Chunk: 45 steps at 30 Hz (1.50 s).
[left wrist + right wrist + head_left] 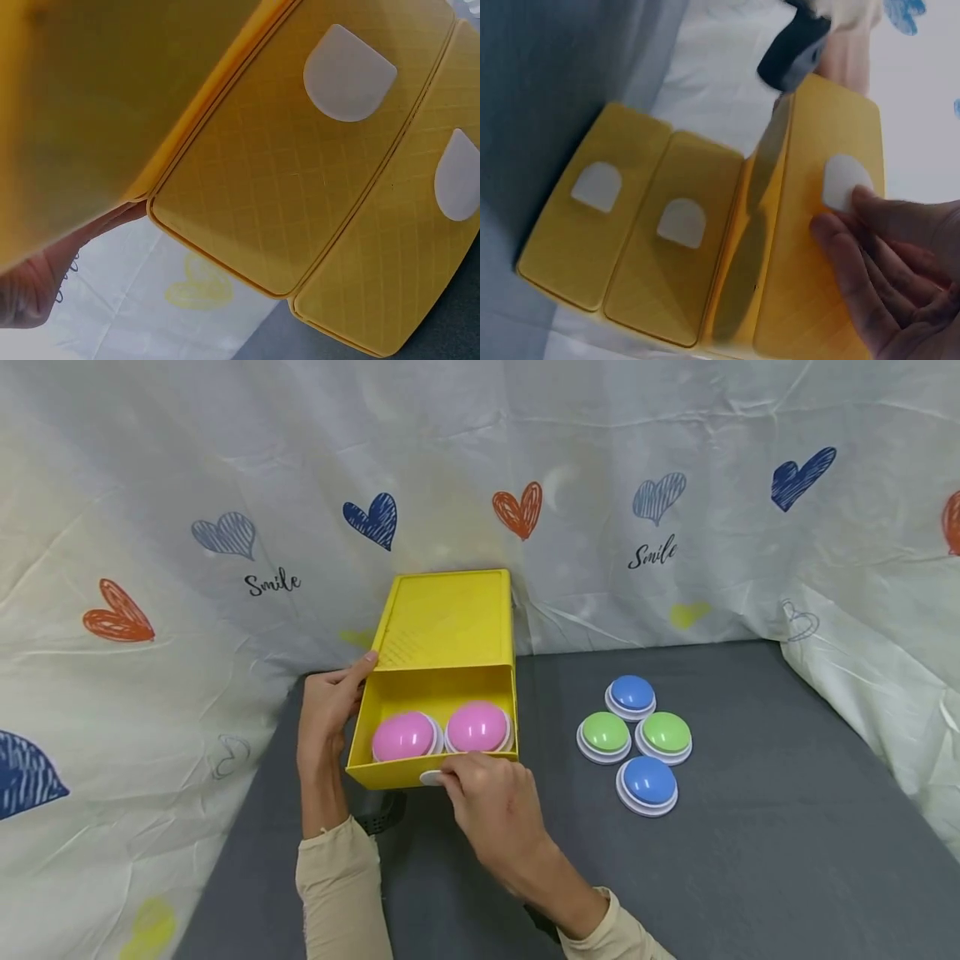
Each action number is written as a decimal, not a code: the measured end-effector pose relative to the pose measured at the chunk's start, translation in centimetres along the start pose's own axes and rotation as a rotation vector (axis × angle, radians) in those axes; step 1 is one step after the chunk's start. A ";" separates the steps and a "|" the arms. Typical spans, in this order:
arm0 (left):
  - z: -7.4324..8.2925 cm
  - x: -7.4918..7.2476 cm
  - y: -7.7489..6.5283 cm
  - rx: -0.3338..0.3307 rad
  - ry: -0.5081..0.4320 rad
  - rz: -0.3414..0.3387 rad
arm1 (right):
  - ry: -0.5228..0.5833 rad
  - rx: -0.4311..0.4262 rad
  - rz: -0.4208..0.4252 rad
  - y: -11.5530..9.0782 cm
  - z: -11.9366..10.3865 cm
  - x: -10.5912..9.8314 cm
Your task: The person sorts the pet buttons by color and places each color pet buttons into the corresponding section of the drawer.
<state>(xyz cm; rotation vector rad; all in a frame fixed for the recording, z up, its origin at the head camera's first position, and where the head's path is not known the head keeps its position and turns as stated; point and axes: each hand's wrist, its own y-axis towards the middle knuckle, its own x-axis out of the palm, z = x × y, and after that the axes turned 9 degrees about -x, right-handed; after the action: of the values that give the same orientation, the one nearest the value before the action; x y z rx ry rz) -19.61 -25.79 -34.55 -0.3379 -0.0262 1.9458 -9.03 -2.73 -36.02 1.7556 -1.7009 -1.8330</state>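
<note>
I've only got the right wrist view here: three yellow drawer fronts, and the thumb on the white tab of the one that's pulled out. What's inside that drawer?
Observer: In the head view, the drawer holds two pink domes on white bases, side by side.
Operator: And the left hand, where are its fingers?
Observer: It is at the left side of the yellow box, with the thumb at the edge of the top.
Operator: Anything out on the table?
Observer: Yes, to the right of the box: two blue domes and two green domes, clustered together.
</note>
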 end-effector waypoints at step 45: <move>0.2 0.0 -0.6 -0.005 -0.031 -0.035 | 0.083 0.117 -0.017 6.8 7.4 4.3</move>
<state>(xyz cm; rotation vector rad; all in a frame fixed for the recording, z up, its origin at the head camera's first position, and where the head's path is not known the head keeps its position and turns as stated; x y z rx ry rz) -19.10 -25.51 -34.20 -0.3081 -0.0566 1.9162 -19.90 -3.72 -35.88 1.8673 -1.8005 -1.6734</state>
